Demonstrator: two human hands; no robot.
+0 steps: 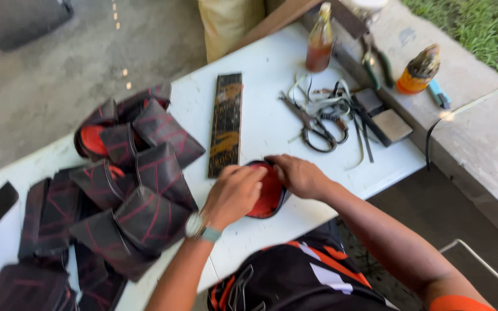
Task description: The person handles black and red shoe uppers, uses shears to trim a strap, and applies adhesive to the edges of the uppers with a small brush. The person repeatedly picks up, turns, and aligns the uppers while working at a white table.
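Pinching the rim of a dark pouch with a red lining [267, 193] on the white table [272, 86], the left hand [234, 193] and right hand [298, 174] seem mid-shaping, near a pile of finished pouches [128, 184], calling for steady fingertip pressure.

Both hands meet at frame centre: left hand [234, 193], watch on wrist, fingers curled; right hand [300, 175] palm down, apparently pinching.

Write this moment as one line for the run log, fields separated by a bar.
left hand: on red-lined pouch | right hand: on pouch rim | pouch: on white table | left: pile of dark pouches | behind: scissors
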